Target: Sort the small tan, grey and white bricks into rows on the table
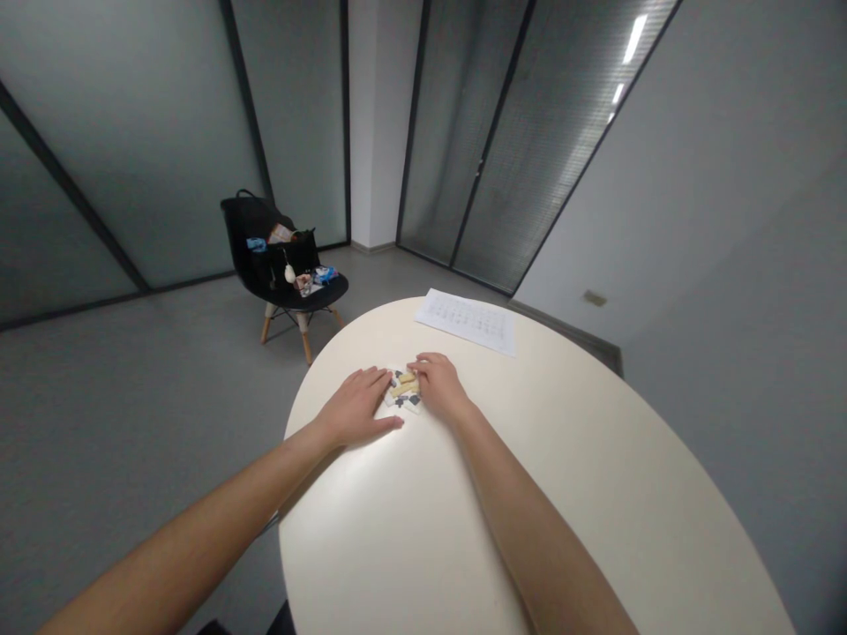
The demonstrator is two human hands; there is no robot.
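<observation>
A small heap of loose pieces (405, 388), yellow, white and dark grey, lies on the white table (384, 538); they look like toy building bricks, too small to tell for sure. My left hand (361, 407) rests flat at the heap's left side, open, with its thumb stretched out along the near side. Against the right side of the heap is my right hand (439, 384), its fingers loosely bent and apart around the far right edge. Its thumb is mostly hidden, and I see nothing held in it.
A printed white sheet of paper (468, 321) lies near the table's far edge. Beyond the table, on the left, a black chair (255, 212) with wooden legs carries a black bag and several small colourful items. Glass partitions and a grey wall (728, 220) surround the room.
</observation>
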